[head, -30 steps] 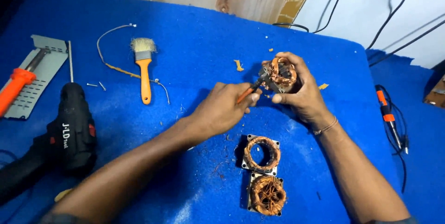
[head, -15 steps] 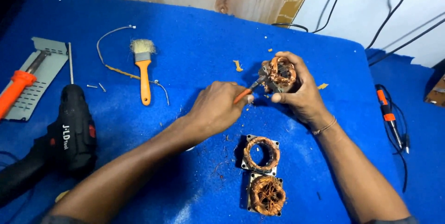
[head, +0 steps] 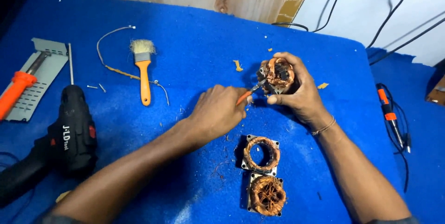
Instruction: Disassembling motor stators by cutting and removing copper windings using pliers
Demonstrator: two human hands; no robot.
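My right hand (head: 296, 92) grips a small square motor stator (head: 276, 74) wound with copper wire, held tilted just above the blue mat. My left hand (head: 218, 110) is closed around a small orange-handled tool (head: 245, 95); its metal tip touches the left side of the stator. Two more copper-wound stators lie near my forearms: one with an open centre (head: 262, 152) and one filled with tangled wire (head: 266, 195).
On the blue mat (head: 194, 52) lie an orange-handled paintbrush (head: 144, 73), a thin wire (head: 111, 66), a black cordless drill (head: 69, 136), an orange-handled screwdriver (head: 18, 89) on a grey metal plate (head: 39, 75), and orange scraps (head: 238, 65). A soldering iron with cable (head: 389, 115) lies right.
Hardly anything differs. My left hand with the tool has shifted slightly against the stator; the right hand holds it in the same place.
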